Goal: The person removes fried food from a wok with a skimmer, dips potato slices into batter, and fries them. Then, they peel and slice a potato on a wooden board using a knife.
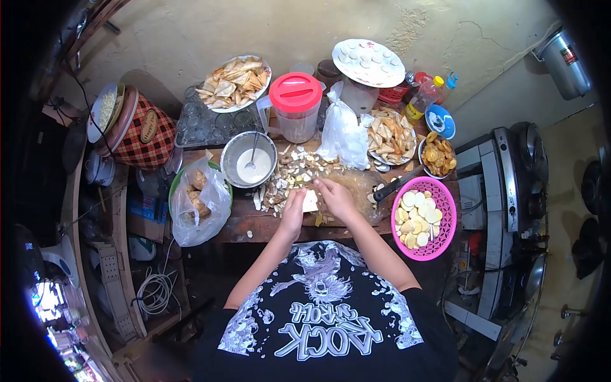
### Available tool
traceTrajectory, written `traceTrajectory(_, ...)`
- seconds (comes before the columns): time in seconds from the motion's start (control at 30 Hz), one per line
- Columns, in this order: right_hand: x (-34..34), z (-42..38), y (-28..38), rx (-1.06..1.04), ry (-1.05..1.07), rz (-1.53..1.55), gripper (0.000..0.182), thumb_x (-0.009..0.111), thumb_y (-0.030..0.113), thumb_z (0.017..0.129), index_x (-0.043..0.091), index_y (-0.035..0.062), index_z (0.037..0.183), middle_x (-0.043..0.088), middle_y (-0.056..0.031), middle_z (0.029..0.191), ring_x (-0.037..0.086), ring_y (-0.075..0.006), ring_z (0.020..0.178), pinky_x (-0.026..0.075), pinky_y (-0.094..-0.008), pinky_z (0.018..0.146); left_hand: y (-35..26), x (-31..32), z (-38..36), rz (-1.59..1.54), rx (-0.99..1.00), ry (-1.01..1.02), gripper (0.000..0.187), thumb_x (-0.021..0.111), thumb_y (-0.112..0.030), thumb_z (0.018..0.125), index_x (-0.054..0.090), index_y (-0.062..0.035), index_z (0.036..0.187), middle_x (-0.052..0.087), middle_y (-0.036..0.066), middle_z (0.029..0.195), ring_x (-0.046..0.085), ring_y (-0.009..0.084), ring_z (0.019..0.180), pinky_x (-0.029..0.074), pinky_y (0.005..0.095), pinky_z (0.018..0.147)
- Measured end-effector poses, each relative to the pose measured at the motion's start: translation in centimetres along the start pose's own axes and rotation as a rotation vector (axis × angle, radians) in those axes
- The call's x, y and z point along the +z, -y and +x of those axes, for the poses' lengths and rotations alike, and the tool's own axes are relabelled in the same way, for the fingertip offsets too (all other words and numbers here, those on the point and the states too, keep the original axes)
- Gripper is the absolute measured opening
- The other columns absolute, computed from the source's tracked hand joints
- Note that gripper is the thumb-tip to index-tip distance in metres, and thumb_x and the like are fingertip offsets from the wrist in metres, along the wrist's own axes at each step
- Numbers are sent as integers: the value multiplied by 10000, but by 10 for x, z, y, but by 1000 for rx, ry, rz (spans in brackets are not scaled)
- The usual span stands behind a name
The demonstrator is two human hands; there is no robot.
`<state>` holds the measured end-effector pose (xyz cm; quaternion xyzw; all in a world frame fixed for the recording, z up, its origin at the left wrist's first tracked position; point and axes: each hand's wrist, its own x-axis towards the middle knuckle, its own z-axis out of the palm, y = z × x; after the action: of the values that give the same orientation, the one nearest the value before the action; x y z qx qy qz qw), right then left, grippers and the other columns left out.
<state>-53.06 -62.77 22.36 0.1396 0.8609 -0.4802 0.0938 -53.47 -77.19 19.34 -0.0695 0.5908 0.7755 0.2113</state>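
My left hand (294, 213) is closed around a pale, peeled root piece (310, 201) above the wooden table. Close beside it, the fingers of my right hand (335, 198) are pinched together; whatever they hold is too small to make out. Brown and white peelings (280, 181) lie scattered beyond my hands. A worn chopping board (353, 184) sits beyond my right hand, and a black-handled knife (389, 187) lies at its right side. Pale root slices (417, 219) fill a pink basket (450, 219) to the right.
On the left are a pot (230, 167) of white batter with a spoon and a plastic bag (191, 219) of brown roots. Behind stand a red-lidded pitcher (296, 108), a white bag (344, 137) and plates of folded pastries (232, 83). A bowl of fried slices (438, 155) is right.
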Motion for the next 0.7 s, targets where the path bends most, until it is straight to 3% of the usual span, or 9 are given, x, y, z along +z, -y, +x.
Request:
traceTrajectory(0.07, 1, 3, -4, 26, -60, -31, 444, 443, 443, 886, 567, 125, 1171, 643, -181, 920, 610, -330, 908, 457, -400, 784, -24, 6, -5, -49, -135, -40, 296, 379, -361, 936, 501, -108, 1030, 559, -1, 852, 544, 96, 724, 427, 264, 579)
traceTrajectory(0.17, -3, -4, -4, -105, -55, 56, 464, 449, 445, 878, 505, 152, 1233, 645, -189, 860, 622, -324, 867, 467, -401, 755, -25, -1, 1, -147, -144, -44, 295, 340, -363, 945, 470, -114, 1039, 561, 13, 831, 543, 99, 705, 409, 251, 532)
traceTrajectory(0.23, -24, -24, 23, -240, 40, -18, 462, 466, 429, 880, 475, 183, 1271, 608, -165, 719, 617, -303, 717, 467, -382, 671, -28, -1, 1, -158, -150, -60, 279, 338, -343, 946, 463, -112, 1037, 554, 21, 839, 536, 99, 705, 408, 249, 530)
traceTrajectory(0.33, -35, -40, 43, -379, 119, -209, 473, 473, 426, 875, 443, 222, 1301, 579, -144, 622, 606, -315, 626, 463, -398, 610, -16, 1, 6, -137, -38, -124, 285, 322, -341, 949, 471, -111, 1027, 548, 30, 860, 539, 115, 710, 442, 269, 569)
traceTrajectory(0.47, -35, -42, 43, -434, 94, -396, 495, 472, 438, 868, 414, 242, 1318, 554, -132, 572, 591, -341, 603, 447, -426, 570, -17, -2, 7, -127, -11, -33, 290, 333, -347, 962, 476, -109, 1047, 537, 36, 884, 550, 115, 749, 471, 275, 628)
traceTrajectory(0.7, -48, -44, 48, -442, 122, -339, 505, 444, 422, 877, 364, 234, 1339, 579, -147, 600, 597, -352, 599, 448, -449, 558, -18, 8, -5, 42, 177, 36, 391, 305, -381, 970, 506, -63, 1075, 553, 55, 912, 544, 109, 821, 449, 251, 706)
